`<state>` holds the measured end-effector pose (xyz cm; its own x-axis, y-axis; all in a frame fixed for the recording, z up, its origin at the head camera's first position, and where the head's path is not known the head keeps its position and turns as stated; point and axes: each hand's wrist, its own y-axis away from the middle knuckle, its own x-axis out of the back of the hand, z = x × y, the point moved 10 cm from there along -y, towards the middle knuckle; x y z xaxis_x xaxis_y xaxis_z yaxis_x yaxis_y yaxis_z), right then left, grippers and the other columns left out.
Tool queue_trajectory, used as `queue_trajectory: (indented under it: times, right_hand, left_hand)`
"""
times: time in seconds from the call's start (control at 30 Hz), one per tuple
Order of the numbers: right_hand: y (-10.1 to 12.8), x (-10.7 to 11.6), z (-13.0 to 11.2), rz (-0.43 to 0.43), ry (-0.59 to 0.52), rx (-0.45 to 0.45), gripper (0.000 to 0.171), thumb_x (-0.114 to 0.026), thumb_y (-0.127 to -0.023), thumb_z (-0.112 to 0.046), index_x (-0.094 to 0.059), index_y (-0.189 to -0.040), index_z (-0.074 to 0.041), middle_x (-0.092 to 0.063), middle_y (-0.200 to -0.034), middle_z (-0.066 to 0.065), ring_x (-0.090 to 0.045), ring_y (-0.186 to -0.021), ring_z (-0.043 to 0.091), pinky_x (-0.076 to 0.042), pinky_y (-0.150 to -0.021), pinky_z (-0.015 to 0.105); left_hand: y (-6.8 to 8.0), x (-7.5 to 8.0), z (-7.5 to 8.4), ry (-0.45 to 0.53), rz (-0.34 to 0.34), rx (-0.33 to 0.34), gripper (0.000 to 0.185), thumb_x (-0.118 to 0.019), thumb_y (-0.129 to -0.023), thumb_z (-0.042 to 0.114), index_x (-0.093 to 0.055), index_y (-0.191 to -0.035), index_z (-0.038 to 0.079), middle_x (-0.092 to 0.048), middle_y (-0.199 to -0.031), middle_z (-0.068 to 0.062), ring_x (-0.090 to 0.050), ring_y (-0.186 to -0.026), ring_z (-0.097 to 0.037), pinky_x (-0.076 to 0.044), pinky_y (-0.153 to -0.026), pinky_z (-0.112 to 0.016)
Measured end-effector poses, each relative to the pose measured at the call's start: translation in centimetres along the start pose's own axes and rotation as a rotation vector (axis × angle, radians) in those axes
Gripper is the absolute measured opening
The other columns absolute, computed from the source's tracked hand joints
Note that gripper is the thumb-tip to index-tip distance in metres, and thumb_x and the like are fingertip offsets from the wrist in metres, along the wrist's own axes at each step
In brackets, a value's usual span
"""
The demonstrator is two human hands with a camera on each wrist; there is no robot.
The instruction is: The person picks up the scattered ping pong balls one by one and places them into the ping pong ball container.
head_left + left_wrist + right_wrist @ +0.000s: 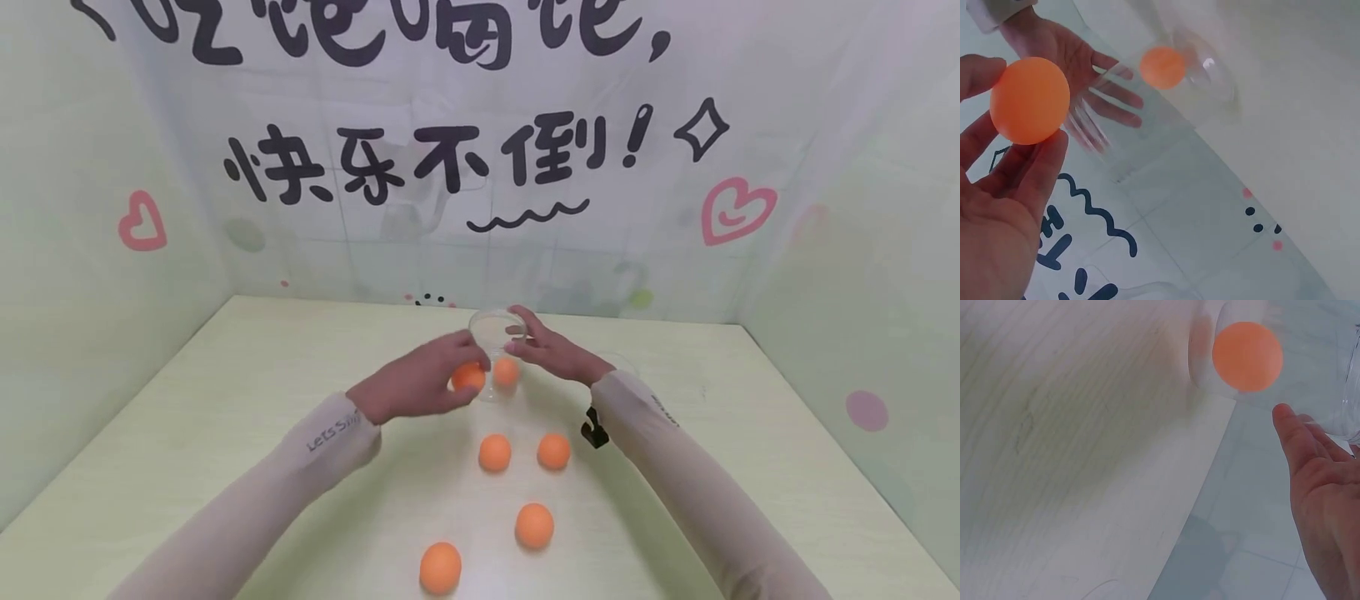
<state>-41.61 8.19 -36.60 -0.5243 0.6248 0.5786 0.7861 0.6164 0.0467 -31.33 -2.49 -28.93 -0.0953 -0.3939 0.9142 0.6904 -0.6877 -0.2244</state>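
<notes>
Just beside the clear cup (497,354), which already holds one orange ball (507,372), the left hand (420,382) pinches a second ball (468,377) in its fingertips while the right hand (551,352), fingers relaxed, steadies the cup, so the loading step seems underway and calls for lifting over the rim.

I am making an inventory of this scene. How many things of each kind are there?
Orange balls: 6 (one held in the left hand at, one in the cup at, four on the table at)
Clear cups: 1, touched by the right hand
Total: 7
</notes>
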Motion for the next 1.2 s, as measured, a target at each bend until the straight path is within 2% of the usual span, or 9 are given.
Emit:
queue_trajectory:
  times: [0.3, 0.5, 0.63, 0.93, 1.2]
  right_hand:
    - [0.0, 0.0, 0.1, -0.002, -0.029, -0.026, 0.072, -0.048, -0.097, -0.042, -0.004, -0.152, -0.028, -0.028, -0.153, 0.016, -0.031, -0.141, 0.032, -0.029, -0.111, 0.053]
    - [0.0, -0.1, -0.2, -0.009, -0.047, -0.010, 0.071, -0.048, -0.098, -0.039, -0.004, -0.152, -0.026, -0.027, -0.154, 0.018, -0.030, -0.141, 0.031, -0.030, -0.111, 0.051]
    - [0.0, 0.0, -0.1, -0.005, -0.042, -0.016, 0.070, -0.048, -0.098, -0.039, -0.004, -0.152, -0.027, -0.028, -0.153, 0.017, -0.031, -0.140, 0.031, -0.030, -0.111, 0.050]
    - [0.0, 0.0, 0.2, -0.013, -0.042, -0.022, 0.071, -0.048, -0.098, -0.039, -0.004, -0.152, -0.026, -0.027, -0.153, 0.017, -0.032, -0.140, 0.031, -0.029, -0.110, 0.053]
    - [0.1, -0.3, -0.3, -0.021, -0.041, -0.016, 0.070, -0.047, -0.098, -0.039, -0.004, -0.152, -0.029, -0.027, -0.154, 0.015, -0.032, -0.140, 0.031, -0.030, -0.110, 0.052]
  left_hand:
    - [-3.5, 2.4, -1.7, -0.002, 0.111, 0.033, 0.024, -0.061, -0.086, 0.007, -0.064, -0.110, 0.005, -0.056, -0.103, -0.009, -0.055, -0.090, -0.021, -0.049, -0.083, -0.034]
    - [-4.5, 3.1, -2.8, 0.011, 0.154, 0.076, 0.024, -0.059, -0.088, 0.009, -0.064, -0.111, 0.004, -0.057, -0.105, -0.010, -0.056, -0.092, -0.022, -0.049, -0.085, -0.035]
    - [-5.0, 3.3, -3.2, 0.024, 0.173, 0.082, 0.024, -0.057, -0.088, 0.008, -0.063, -0.110, 0.002, -0.057, -0.106, -0.012, -0.055, -0.093, -0.025, -0.049, -0.086, -0.037]
    - [-7.1, 2.6, -4.3, 0.036, 0.138, 0.114, 0.024, -0.057, -0.088, 0.011, -0.065, -0.108, 0.004, -0.057, -0.104, -0.011, -0.053, -0.089, -0.024, -0.046, -0.080, -0.034]
    - [-8.2, 1.7, -4.4, 0.035, 0.066, 0.150, 0.024, -0.056, -0.089, 0.013, -0.065, -0.109, 0.006, -0.055, -0.100, -0.009, -0.052, -0.086, -0.021, -0.044, -0.075, -0.030]
